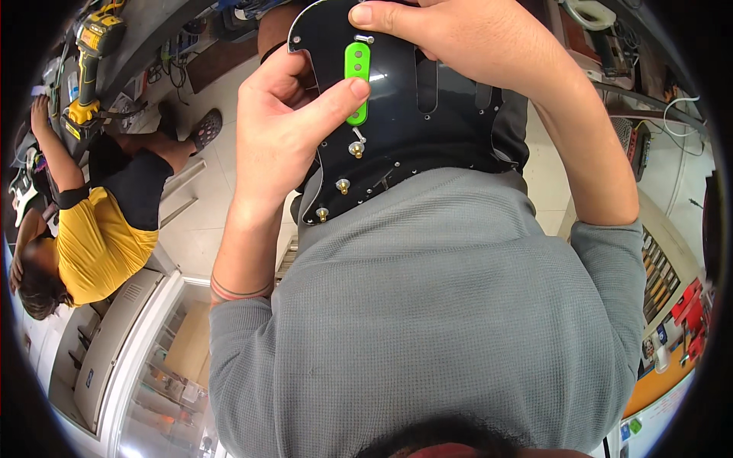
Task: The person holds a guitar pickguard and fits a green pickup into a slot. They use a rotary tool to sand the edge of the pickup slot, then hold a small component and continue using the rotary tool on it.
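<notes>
A glossy black guitar pickguard (393, 114) lies across my lap, with screw holes along its edge and open slots on its right half. Set in its left part is a bright green pickup (357, 57) with a screw at each end. My left hand (286, 126) grips the pickguard's left edge, its thumb pressing on the pickup and its fingers underneath. My right hand (473, 38) holds the far edge, thumb on the black face near the upper screw (364, 38); its other fingers are mostly hidden. Several metal control shafts (343, 185) stick up along the near left edge.
At the left a person in a yellow and black top (103, 237) sits at a bench. A yellow cordless drill (90, 76) stands on that bench. Cluttered shelving with cables (611, 46) is at the far right. A red vise-like tool (689, 313) sits at the right.
</notes>
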A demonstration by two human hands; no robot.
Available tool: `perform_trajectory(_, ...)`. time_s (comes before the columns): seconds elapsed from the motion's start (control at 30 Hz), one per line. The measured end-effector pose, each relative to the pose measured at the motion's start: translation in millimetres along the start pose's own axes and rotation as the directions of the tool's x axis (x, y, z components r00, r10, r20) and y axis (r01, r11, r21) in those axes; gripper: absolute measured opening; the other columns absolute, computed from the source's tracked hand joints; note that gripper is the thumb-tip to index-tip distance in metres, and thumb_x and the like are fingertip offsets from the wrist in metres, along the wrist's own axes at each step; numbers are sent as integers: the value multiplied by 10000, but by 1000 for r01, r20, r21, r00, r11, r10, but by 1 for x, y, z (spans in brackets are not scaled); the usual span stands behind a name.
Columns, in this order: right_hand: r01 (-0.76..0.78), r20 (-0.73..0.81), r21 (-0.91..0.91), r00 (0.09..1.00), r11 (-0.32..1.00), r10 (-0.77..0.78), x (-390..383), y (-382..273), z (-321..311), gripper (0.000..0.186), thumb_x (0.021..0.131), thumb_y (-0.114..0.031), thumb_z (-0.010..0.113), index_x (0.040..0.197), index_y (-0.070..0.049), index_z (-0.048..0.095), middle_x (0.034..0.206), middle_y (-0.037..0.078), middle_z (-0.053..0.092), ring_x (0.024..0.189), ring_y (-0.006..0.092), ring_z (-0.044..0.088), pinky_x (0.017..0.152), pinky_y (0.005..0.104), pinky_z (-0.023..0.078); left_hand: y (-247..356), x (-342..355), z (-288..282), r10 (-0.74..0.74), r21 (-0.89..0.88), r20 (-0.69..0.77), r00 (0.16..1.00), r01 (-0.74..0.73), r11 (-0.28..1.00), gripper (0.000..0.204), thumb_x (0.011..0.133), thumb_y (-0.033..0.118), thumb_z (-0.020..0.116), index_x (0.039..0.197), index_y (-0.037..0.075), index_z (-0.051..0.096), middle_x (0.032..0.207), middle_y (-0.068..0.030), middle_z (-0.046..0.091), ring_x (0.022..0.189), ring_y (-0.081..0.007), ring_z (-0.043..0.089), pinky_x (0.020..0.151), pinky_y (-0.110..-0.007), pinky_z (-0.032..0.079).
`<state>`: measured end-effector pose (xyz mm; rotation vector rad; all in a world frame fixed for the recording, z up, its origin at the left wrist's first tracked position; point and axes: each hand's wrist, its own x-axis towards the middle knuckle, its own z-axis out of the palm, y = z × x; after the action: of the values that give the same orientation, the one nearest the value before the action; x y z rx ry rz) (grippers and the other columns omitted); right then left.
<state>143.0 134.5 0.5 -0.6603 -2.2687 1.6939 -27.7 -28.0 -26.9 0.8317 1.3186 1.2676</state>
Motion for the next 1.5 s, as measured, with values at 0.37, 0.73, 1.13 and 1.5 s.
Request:
perform_trajectory(0.37,-4,-22,-159,1000,987,0,-9,-20,-5,300,1075,-180,629,1187,89,704,1021,192,755,936,251,708,882,368,565,-1,-8,-7,-83,-22,38,996,84,996,300,990,142,840,1187,-49,719,1020,-40,761,952,-74,691,838,-240,554)
perform_trajectory(0.73,-33,-5,-141,999,989,33,-8,-29,-5,302,1078,-177,626,1204,88,697,1021,193,750,930,251,703,876,372,562,-14,-25,-25,-224,31,175,959,222,974,304,1041,252,781,1165,-23,749,987,-15,747,899,-76,642,808,-243,511)
perform_trajectory(1.13,-89,54,34,995,995,88,-7,-24,-17,303,1081,-180,623,1212,85,692,1036,204,746,953,274,707,896,375,561,-12,-26,-21,-201,60,192,960,193,979,287,1035,182,773,1216,-40,744,1017,-30,750,926,-86,645,830,-263,530)
perform_trajectory(1.5,456,-77,-280,866,845,-493,-24,-61,-30,188,925,33,705,1107,-11,713,1064,117,714,950,253,679,856,358,552,63,-4,-33,384,565,402,831,-555,611,352,798,38,768,1140,-28,721,1020,-169,727,919,-391,690,841,-441,557)
